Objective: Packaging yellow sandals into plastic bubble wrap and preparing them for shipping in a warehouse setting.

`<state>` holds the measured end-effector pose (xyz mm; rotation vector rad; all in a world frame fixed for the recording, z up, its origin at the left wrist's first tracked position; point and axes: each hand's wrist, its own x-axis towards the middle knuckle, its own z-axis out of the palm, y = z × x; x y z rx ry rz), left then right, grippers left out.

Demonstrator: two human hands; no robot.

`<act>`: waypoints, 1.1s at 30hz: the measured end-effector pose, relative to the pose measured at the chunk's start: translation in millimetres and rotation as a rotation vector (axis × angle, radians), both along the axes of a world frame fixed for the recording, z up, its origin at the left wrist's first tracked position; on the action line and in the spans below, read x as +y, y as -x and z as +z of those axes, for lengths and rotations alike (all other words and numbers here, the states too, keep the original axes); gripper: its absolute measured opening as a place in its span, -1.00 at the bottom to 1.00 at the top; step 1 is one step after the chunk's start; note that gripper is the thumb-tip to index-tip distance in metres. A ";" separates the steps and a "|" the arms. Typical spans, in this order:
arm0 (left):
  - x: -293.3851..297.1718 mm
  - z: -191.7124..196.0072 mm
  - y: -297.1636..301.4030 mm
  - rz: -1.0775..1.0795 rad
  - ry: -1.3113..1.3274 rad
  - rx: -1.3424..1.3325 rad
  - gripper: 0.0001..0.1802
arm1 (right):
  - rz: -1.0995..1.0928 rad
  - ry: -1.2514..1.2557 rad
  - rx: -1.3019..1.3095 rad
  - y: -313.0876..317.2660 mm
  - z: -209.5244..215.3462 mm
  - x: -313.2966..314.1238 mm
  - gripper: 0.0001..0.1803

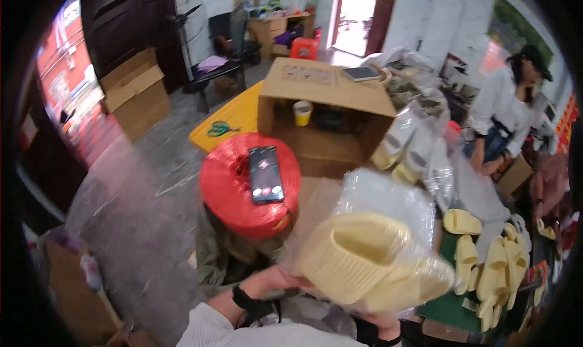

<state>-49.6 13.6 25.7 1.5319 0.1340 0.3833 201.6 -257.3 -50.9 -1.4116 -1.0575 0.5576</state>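
**Slippers going into a clear bag, one pair in hand, many loose**

Slippers (364, 265), pale yellow and ribbed, sit close to the camera in the near centre, partly inside a clear plastic bag (388, 195) whose open end stands up above them. The left hand (276, 280), with a dark band at the wrist, grips the near left edge of the bag and slipper; its fingers are closed on the plastic. The right hand (379, 323) shows only as a few fingers under the bundle at the near edge, pressed against the bag from below; how firmly it is clamped I cannot tell.

Judging by how things lie, the bagging of this pair looks part done: the slippers seem to be inside the film, but the bag mouth is loose and unsealed. To the right, a heap of loose yellow slippers (492, 262) lies unbagged on a green surface, so much seems left. Farther off, right of centre, several bagged slippers (407, 146) lean against an open cardboard box (328, 113), which reads as finished work.

Left of the bundle sits a big red spool of twine (234, 195) with a dark phone (265, 174) lying on top. Green-handled scissors (220, 128) rest on a yellow board (240, 113) beyond it. At the far right another person in a white top (498, 104) bends over their own work.
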 end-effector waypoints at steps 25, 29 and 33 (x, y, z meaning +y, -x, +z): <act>100.3 -169.5 161.0 0.669 0.732 0.344 -0.44 | -0.193 0.460 -0.776 -13.1 76.9 50.7 -0.38; 91.5 -184.1 97.1 0.852 0.673 0.194 -0.40 | -0.216 0.450 -0.754 -9.7 73.5 50.2 -0.35; 103.7 -208.2 81.7 1.198 1.103 0.293 -0.38 | -0.252 0.498 -0.749 -13.5 69.6 47.0 -0.34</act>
